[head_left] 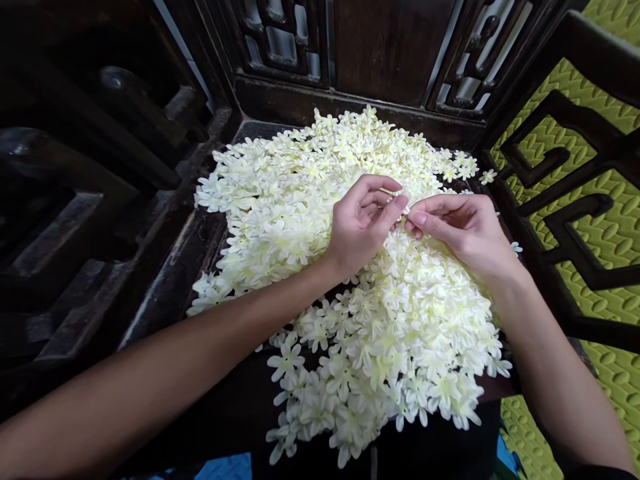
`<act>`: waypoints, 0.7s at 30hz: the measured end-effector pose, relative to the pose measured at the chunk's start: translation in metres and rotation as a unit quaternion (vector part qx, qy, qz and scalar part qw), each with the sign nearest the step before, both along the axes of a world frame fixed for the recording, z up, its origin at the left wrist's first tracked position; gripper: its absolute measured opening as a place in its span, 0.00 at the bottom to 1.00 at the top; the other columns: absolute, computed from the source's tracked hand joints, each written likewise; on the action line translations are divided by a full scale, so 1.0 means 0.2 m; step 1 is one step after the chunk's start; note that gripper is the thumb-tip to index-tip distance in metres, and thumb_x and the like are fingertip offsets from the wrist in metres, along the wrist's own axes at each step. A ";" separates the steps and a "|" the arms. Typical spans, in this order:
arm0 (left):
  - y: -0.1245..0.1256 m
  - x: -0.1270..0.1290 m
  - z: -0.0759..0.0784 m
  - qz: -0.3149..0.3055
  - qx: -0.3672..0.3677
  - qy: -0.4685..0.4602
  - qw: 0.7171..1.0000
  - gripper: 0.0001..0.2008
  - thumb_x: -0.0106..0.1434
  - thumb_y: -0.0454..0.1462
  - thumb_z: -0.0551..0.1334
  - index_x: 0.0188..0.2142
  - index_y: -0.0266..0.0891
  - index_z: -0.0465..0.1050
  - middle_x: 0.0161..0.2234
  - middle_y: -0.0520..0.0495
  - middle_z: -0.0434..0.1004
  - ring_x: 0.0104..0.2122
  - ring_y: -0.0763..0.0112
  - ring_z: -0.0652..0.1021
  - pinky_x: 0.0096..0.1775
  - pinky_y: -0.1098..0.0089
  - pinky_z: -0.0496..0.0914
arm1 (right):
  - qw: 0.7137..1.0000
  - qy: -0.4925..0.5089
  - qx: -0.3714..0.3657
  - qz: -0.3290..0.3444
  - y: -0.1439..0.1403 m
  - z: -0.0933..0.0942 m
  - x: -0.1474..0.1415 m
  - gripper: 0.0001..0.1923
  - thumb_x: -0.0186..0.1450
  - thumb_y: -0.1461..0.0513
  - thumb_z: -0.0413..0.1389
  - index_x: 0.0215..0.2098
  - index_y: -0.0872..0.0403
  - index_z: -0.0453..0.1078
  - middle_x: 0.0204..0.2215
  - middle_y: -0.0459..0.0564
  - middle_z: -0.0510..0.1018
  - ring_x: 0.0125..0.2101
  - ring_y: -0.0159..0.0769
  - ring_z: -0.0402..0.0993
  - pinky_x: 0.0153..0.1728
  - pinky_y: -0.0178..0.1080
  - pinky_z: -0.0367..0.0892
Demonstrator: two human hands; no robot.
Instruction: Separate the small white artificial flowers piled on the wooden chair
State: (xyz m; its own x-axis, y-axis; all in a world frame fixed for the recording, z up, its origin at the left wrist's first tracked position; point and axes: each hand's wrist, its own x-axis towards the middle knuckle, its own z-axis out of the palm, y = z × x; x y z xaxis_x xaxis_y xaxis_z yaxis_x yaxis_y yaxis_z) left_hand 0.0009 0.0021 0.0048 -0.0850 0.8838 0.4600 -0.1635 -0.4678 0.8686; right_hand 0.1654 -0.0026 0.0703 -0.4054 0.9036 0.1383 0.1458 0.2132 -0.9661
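Observation:
A big heap of small cream-white artificial flowers point(350, 280) covers the dark wooden seat point(170, 280) of a carved chair. Above the heap's middle, my left hand point(363, 223) and my right hand point(463, 230) meet fingertip to fingertip. Both pinch one small white flower point(405, 200) between thumbs and forefingers; most of it is hidden by the fingers. My forearms reach in from the lower left and lower right.
The chair's carved dark backrest point(380, 60) stands behind the heap, with armrests on the left point(100, 200) and right point(590, 200). A green patterned mat point(600, 373) covers the floor to the right. Loose flowers point(487, 176) lie at the heap's edges.

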 end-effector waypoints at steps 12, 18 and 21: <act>0.00 -0.01 0.01 -0.031 0.042 0.031 0.998 0.10 0.66 0.41 0.64 0.46 0.45 0.76 0.35 0.50 0.79 0.30 0.77 0.78 0.31 0.74 0.76 | 1.000 0.025 -0.003 -0.014 0.01 -0.01 0.00 0.04 0.62 0.60 0.67 0.35 0.52 0.82 0.28 0.48 0.80 0.28 0.34 0.74 0.32 0.39 0.69; 0.01 -0.01 0.01 -0.020 -0.005 -0.032 0.999 0.08 0.62 0.41 0.68 0.36 0.40 0.73 0.31 0.52 0.76 0.25 0.79 0.78 0.28 0.76 0.75 | 0.999 0.027 0.007 -0.038 0.04 -0.03 0.01 0.05 0.62 0.60 0.67 0.36 0.54 0.81 0.28 0.49 0.80 0.27 0.32 0.73 0.30 0.37 0.68; 0.02 -0.01 0.01 -0.008 -0.012 -0.042 0.999 0.09 0.62 0.41 0.67 0.34 0.40 0.71 0.30 0.53 0.75 0.27 0.79 0.78 0.29 0.76 0.75 | 1.000 -0.010 -0.011 -0.019 0.03 -0.02 0.01 0.06 0.61 0.59 0.68 0.35 0.53 0.82 0.29 0.49 0.81 0.29 0.34 0.75 0.30 0.37 0.69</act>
